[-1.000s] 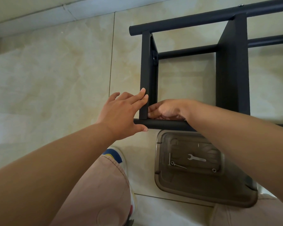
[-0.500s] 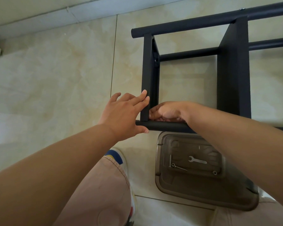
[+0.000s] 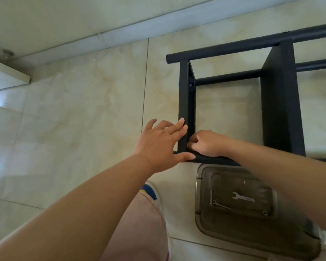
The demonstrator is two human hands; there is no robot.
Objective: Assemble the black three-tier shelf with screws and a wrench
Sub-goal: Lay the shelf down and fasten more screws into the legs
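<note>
The black shelf frame (image 3: 279, 102) lies on its side on the tiled floor, round tubes running left to right and flat shelf panels crossing them. My left hand (image 3: 162, 142) rests with straight fingers against the end panel (image 3: 183, 102) and its thumb on the near tube (image 3: 211, 159). My right hand (image 3: 205, 143) has curled fingers pressed into the inner corner where that panel meets the near tube; whatever it pinches there is hidden. A small silver wrench (image 3: 243, 197) lies in the clear plastic tray (image 3: 201, 221) below, beside a screw (image 3: 221, 205).
The tray sits on the floor between my knees, just under the near tube. My shoe (image 3: 152, 193) and trouser leg are left of it. A white furniture edge (image 3: 8, 80) stands at far left near the wall's skirting.
The view has drifted slightly. Both hands stay at the same corner; my right hand's fingers have shifted a little against the panel.
</note>
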